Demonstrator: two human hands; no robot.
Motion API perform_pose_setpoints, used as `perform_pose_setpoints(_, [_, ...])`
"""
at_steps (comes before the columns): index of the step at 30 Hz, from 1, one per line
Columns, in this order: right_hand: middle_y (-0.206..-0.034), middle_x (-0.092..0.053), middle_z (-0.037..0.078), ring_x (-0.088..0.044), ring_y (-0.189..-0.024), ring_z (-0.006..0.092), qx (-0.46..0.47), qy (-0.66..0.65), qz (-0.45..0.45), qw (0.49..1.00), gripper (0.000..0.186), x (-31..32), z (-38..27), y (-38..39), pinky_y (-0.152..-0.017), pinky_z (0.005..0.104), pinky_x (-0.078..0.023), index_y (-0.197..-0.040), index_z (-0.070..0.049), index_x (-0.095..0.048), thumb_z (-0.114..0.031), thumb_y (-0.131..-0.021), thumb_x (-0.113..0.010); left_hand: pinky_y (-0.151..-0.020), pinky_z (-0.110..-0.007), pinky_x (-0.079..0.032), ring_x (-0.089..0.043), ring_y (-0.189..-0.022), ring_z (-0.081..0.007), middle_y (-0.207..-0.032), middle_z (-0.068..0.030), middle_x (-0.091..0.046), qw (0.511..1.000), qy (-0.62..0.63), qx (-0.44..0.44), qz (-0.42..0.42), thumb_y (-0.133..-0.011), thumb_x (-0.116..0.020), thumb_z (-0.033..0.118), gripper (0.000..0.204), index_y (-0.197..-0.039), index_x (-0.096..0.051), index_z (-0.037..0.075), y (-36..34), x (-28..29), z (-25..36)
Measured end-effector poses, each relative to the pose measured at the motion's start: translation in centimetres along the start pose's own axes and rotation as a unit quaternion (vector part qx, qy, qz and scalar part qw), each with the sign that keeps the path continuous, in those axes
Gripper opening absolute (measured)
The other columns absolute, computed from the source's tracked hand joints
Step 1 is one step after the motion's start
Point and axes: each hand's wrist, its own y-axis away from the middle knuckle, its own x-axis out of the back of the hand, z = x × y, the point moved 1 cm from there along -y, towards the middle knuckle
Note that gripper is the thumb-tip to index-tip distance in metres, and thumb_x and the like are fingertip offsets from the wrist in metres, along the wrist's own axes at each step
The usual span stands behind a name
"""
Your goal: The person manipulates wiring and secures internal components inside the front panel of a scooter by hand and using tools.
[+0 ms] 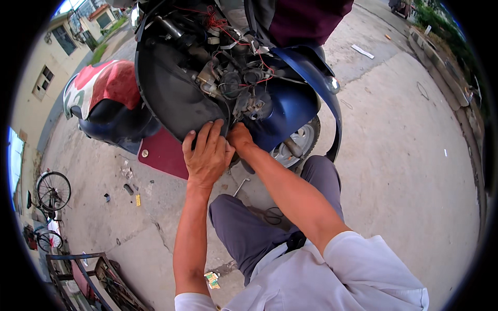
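A scooter-like vehicle stands in front of me with its inner parts exposed. My left hand (pixel 207 155) grips the lower edge of a black plastic panel (pixel 174 96), its fingers curled over the inner face. Close beside it, my right hand (pixel 240 138) is closed at the panel's right edge, below a small metal and plastic assembly (pixel 253 106). What its fingers hold is hidden. Loose red wires (pixel 218 22) and dark round parts (pixel 230 84) fill the space above. A glossy dark blue fender (pixel 288 111) curves over the wheel (pixel 303 142) to the right.
Below the black panel juts a maroon panel (pixel 163 154). A bent metal tool (pixel 241 186) lies on the concrete near my knee. At left stand a vehicle seat with a red and white cover (pixel 111 85) and a bicycle (pixel 53 191). A metal-framed rack (pixel 91 280) is at lower left.
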Motion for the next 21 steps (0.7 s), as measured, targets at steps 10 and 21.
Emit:
perform_pose_setpoints(10, [-0.098,-0.072,0.029,-0.070,-0.101,0.0445,0.065,0.007,0.029,0.997,0.031,4.5,0.5,5.4,-0.091,0.0488,-0.055,-0.096,0.004,-0.075,-0.024,-0.091,-0.063,-0.109,-0.042,-0.032,-0.064,-0.113,-0.0148,-0.122,0.0032,-0.071,1.000,-0.013,-0.007,-0.007,-0.076,-0.067,0.019,0.009,-0.075,-0.063,0.012,0.0,0.3,0.1])
perform_pose_setpoints(21, [-0.089,-0.072,0.028,-0.071,-0.096,0.0439,0.067,0.020,0.038,0.997,0.030,6.4,-0.3,4.4,-0.089,0.0490,-0.056,-0.091,0.001,-0.077,-0.023,-0.091,-0.060,-0.110,-0.042,-0.032,-0.063,-0.115,-0.0153,-0.124,0.0029,-0.071,1.000,-0.005,-0.004,-0.022,-0.076,-0.068,0.019,0.009,-0.076,-0.063,0.012,-0.1,0.6,0.1])
